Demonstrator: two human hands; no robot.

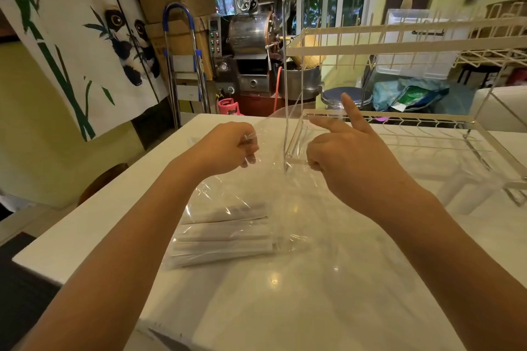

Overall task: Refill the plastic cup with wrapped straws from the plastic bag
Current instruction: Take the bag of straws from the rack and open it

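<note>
Counter (pixel 299 308): a white, glossy top filled the lower frame, with both forearms reaching over it.
Rack (pixel 399 45): a cream wire dish rack stood at the right rear of the counter, 2 tiers visible.
Banner (pixel 85 28): a panda-and-bamboo cloth hung at the left.
Roaster (pixel 251 37): a steel machine stood beyond the counter, in front of the window.
Bag (pixel 256 194): clear plastic, its lower end lay on the counter while its mouth was lifted and stretched between the 2 hands.
Straws (pixel 222 239): a bundle of wrapped straws lay inside the bag's lower end, on the counter between the forearms.
Right hand (pixel 350 162): thumb and bent fingers pinched the bag's right edge; 2 fingers pointed outward.
Left hand (pixel 231 148): clenched on the bag's left edge.
Cup: not seen.
</note>
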